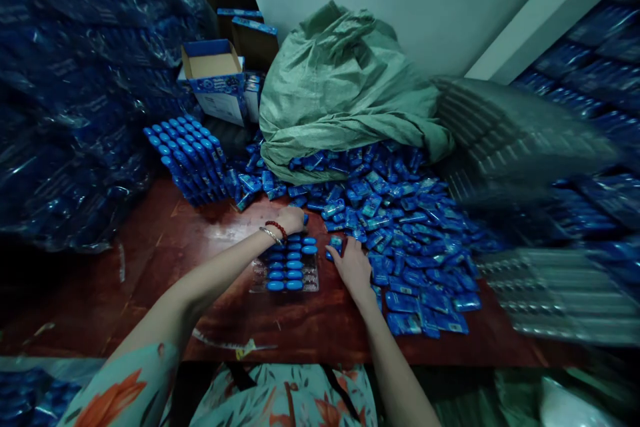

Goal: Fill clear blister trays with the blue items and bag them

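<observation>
My left hand (291,220) is closed at the far edge of a clear plastic tray (311,280), with a blue end showing at its fingertips. Rows of small blue packs (294,265) with shiny rounded ends stand in the tray's middle; side slots on both sides show bare. To the right of the tray, my right hand (355,270) lies at the edge of a loose heap of blue packs (400,220). A single small blue pack (336,242) sits between its thumb and fingers. The fingers of my left hand are partly hidden.
A filled stack of blue packs (187,153) stands at the left, before open cardboard boxes (213,70). A green woven sack (345,80) spills packs at the back. Stacked clear trays (550,293) lie right. Plastic-wrapped blue goods (75,93) rise at left.
</observation>
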`<state>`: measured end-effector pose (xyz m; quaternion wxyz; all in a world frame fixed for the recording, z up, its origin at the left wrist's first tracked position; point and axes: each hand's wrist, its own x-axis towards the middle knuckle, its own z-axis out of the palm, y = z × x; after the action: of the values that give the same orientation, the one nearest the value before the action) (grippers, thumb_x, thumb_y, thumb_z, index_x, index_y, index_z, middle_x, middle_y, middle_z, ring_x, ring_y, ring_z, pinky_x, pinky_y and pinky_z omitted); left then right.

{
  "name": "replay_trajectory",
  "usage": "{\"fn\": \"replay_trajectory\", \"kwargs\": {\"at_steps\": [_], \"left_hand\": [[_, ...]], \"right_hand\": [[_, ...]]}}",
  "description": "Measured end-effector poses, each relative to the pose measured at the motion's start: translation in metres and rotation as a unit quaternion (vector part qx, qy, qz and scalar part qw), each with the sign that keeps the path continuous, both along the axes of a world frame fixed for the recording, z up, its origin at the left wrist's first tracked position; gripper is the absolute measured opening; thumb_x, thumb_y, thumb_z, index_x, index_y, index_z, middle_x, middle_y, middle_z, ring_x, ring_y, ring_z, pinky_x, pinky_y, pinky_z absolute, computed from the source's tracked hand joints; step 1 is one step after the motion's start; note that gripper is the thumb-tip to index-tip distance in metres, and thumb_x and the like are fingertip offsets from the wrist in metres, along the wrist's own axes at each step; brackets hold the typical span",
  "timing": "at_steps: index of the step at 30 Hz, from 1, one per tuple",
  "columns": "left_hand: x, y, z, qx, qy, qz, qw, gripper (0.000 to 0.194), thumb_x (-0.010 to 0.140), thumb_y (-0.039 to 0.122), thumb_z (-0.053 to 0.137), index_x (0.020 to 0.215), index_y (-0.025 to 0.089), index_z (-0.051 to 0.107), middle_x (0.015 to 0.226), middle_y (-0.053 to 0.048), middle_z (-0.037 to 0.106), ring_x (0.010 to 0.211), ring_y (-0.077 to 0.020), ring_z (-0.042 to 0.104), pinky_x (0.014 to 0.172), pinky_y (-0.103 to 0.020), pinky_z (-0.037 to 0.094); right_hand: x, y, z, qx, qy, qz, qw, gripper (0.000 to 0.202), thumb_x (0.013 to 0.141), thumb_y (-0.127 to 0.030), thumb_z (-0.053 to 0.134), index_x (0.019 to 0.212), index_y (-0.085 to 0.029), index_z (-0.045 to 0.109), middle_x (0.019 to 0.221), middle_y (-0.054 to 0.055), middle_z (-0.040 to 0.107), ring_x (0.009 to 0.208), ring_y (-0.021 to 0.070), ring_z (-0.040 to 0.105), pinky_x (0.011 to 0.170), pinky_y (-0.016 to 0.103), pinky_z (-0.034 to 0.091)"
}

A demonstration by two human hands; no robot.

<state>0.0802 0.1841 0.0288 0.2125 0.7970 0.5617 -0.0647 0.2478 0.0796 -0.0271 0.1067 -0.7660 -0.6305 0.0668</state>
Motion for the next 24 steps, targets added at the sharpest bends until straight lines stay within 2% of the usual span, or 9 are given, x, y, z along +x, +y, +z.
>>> {"fn": "replay_trajectory", "kwargs": {"at_steps": [2,4,8,12,15,18,20,22,24], "left_hand": [[0.003,0.003,-0.002,0.002,-0.007,-0.002,1.000,0.012,0.074,0.022,0.063,0.077,0.011,0.064,0.071,-0.011,0.066,0.068,-0.0208,0.063,0.064,-0.027,0.045],[-0.005,0.003,-0.001,0.018,-0.020,0.000,1.000,0.015,0.076,0.020,0.060,0.089,0.012,0.063,0.080,-0.011,0.067,0.073,-0.0202,0.062,0.067,-0.027,0.046],[-0.058,-0.014,0.012,0.089,-0.092,0.018,0.992,0.029,0.084,0.018,0.048,0.112,0.016,0.056,0.101,-0.010,0.060,0.086,-0.0182,0.059,0.077,-0.028,0.046],[-0.131,-0.071,0.016,0.219,-0.227,0.083,0.945,0.037,0.089,0.020,0.036,0.121,0.019,0.053,0.097,-0.007,0.051,0.084,-0.0153,0.057,0.078,-0.028,0.048],[-0.164,-0.123,0.004,0.224,-0.255,0.157,0.928,0.039,0.087,0.027,0.042,0.126,0.022,0.047,0.094,-0.005,0.054,0.080,-0.0156,0.058,0.074,-0.029,0.050],[-0.163,-0.159,-0.018,0.197,-0.301,0.258,0.896,0.046,0.081,0.036,0.055,0.121,0.019,0.043,0.089,-0.004,0.060,0.074,-0.0170,0.061,0.064,-0.029,0.052],[-0.150,-0.170,-0.033,0.194,-0.326,0.286,0.880,0.035,0.080,0.038,0.057,0.108,0.018,0.049,0.088,-0.004,0.062,0.076,-0.0176,0.062,0.067,-0.030,0.053],[-0.137,-0.171,-0.046,0.212,-0.339,0.265,0.877,0.022,0.084,0.035,0.054,0.098,0.018,0.053,0.090,-0.005,0.063,0.081,-0.0176,0.062,0.074,-0.032,0.052],[-0.128,-0.167,-0.055,0.249,-0.339,0.213,0.882,0.015,0.087,0.029,0.049,0.097,0.019,0.055,0.094,-0.006,0.062,0.087,-0.0171,0.060,0.078,-0.031,0.051]], "right_hand": [[-0.003,0.000,-0.003,-0.024,0.007,-0.011,1.000,0.041,0.087,-0.048,0.045,0.106,-0.012,0.050,0.098,0.016,0.059,0.084,0.0255,0.062,0.065,0.031,0.046],[-0.003,-0.006,-0.008,-0.019,0.025,-0.001,1.000,0.032,0.087,-0.042,0.047,0.102,-0.014,0.051,0.096,0.014,0.060,0.087,0.0254,0.061,0.068,0.032,0.046],[0.008,-0.036,-0.021,0.089,0.099,0.048,0.990,0.024,0.088,-0.034,0.043,0.101,-0.017,0.052,0.096,0.012,0.060,0.093,0.0256,0.057,0.077,0.037,0.046],[0.013,-0.063,-0.019,0.147,0.223,0.107,0.958,0.026,0.091,-0.031,0.039,0.109,-0.020,0.054,0.102,0.010,0.059,0.097,0.0222,0.056,0.087,0.039,0.045],[0.008,-0.064,-0.013,0.124,0.239,0.175,0.947,0.031,0.092,-0.025,0.036,0.117,-0.024,0.053,0.107,0.008,0.057,0.101,0.0202,0.056,0.092,0.040,0.043],[0.000,-0.053,-0.009,0.109,0.247,0.202,0.941,0.033,0.091,-0.024,0.040,0.124,-0.022,0.046,0.107,0.009,0.058,0.099,0.0197,0.057,0.088,0.038,0.045],[-0.004,-0.044,-0.005,0.093,0.238,0.248,0.934,0.029,0.091,-0.023,0.040,0.119,-0.021,0.048,0.104,0.009,0.059,0.098,0.0194,0.057,0.086,0.037,0.046],[-0.006,-0.037,0.003,0.058,0.197,0.320,0.925,0.028,0.091,-0.017,0.036,0.114,-0.021,0.051,0.104,0.009,0.058,0.099,0.0186,0.055,0.085,0.034,0.046],[-0.007,-0.033,0.015,0.012,0.128,0.373,0.919,0.032,0.090,-0.012,0.032,0.113,-0.021,0.051,0.105,0.008,0.057,0.099,0.0182,0.054,0.084,0.034,0.046]]}}
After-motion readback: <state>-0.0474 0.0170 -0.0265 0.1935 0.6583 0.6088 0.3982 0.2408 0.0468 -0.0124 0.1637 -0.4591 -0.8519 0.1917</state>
